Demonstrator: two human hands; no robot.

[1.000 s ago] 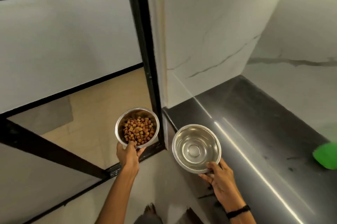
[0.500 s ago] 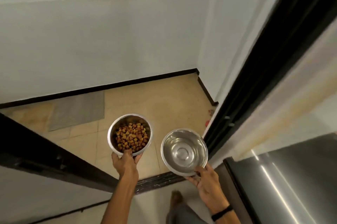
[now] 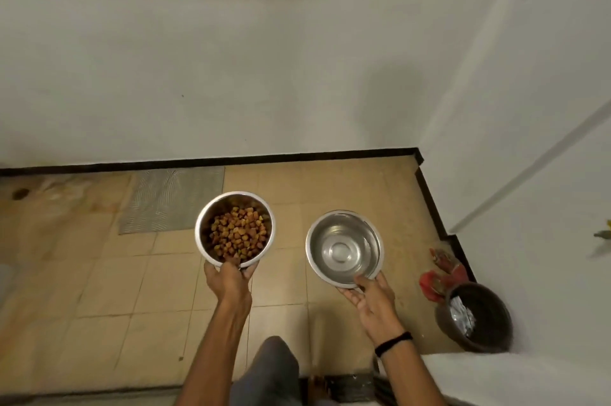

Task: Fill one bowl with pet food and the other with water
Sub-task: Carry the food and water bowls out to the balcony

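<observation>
We have stepped from the doorway onto the tiled floor (image 3: 347,187), left hand (image 3: 229,278) gripping the food bowl (image 3: 234,228), right hand (image 3: 372,298) gripping the water bowl (image 3: 344,247), both seemingly ready to set down.

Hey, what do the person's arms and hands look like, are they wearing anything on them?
Both forearms are bare, with no sleeves and no gloves. The right hand has a thin black band around its wrist. The left hand shows no band.
</observation>
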